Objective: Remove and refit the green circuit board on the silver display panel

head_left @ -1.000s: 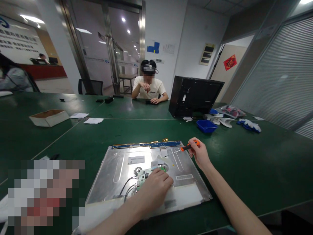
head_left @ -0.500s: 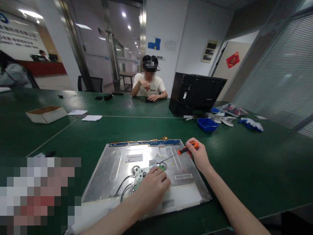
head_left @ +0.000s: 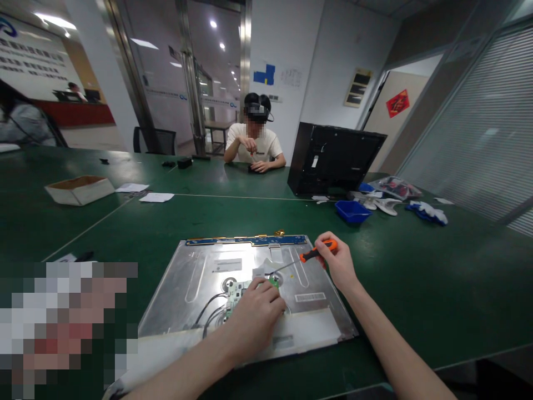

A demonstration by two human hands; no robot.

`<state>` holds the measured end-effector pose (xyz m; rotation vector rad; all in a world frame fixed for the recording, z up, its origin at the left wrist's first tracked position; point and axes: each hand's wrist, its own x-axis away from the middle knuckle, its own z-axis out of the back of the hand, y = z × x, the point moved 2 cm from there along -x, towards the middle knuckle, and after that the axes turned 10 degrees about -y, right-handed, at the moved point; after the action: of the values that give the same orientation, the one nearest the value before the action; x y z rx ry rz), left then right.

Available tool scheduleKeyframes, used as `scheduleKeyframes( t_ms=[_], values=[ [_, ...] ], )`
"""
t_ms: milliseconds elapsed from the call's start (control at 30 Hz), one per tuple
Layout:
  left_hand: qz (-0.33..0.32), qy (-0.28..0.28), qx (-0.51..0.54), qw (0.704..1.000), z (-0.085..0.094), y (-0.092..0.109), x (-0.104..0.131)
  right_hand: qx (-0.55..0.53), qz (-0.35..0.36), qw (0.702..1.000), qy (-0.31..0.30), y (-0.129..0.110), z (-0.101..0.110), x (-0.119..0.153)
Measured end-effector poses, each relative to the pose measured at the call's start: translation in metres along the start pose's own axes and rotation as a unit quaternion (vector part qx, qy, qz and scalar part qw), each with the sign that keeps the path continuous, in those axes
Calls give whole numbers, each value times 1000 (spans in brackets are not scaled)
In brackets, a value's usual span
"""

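A flat metal display panel point(head_left: 200, 261) lies on the green table before me, its metal back up. A blue circuit strip point(head_left: 250, 240) runs along its far edge. My left hand point(head_left: 260, 305) rests over a small green circuit board point(head_left: 236, 290) at the panel's middle, its fingers curled on the board's right part; the fingertips are hidden. My right hand point(head_left: 335, 261) grips an orange and black screwdriver point(head_left: 318, 251). The screwdriver's thin shaft slants down leftward, its tip near the board's far edge, by a pale ribbon or tape. Dark cables point(head_left: 210, 311) leave the board's left side.
A black monitor point(head_left: 337, 158) stands at the back right, near a blue tray point(head_left: 352, 211) and gloves point(head_left: 427, 212). An open box point(head_left: 79, 191) and papers point(head_left: 156, 197) lie at left. A person point(head_left: 255, 139) sits opposite. A blurred patch covers the lower left.
The view has shifted slightly. Both hands keep nearly the same pose, the right one still holding the screwdriver with its tip near the circuit board.
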<state>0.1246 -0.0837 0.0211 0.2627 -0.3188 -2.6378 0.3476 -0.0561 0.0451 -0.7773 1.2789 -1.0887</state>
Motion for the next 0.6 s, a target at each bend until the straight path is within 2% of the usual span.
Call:
scheduleKeyframes(
  t_ms=[267,600],
  values=[
    [3,13,6,1000,1,-1,1,-41,28,998,34,-1,3,0],
    [2,1,-14,1000,0,0,0,-60,62,995,54,-11,-5,5]
  ],
)
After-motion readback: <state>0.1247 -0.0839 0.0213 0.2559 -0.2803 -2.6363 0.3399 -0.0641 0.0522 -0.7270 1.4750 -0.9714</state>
